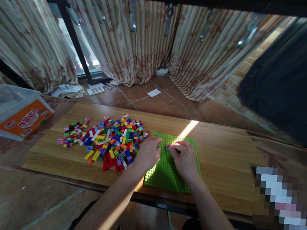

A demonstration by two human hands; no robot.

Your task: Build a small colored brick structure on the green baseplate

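A green studded baseplate (168, 179) lies on the wooden board. My right hand (185, 160) is over its right half, thumb and forefinger pinched on a small toy brick (166, 148) that looks greyish. Across the left edge of the baseplate my left hand (148, 152) is curled, its fingers together and pointing toward the right hand; what they hold, if anything, is hidden. Just left of that hand spreads a heap of loose toy bricks (111, 138) in many colours. Part of the baseplate is covered by both hands, and a streak of sunlight crosses it.
On the left stands a clear plastic bin (9, 99) with an orange label. The wooden board (224, 160) extends right of the baseplate, toward a blurred-out patch (282, 201). Beyond the table are striped curtains (143, 49), papers (95, 89) on the tiled floor and a dark cover (288, 80).
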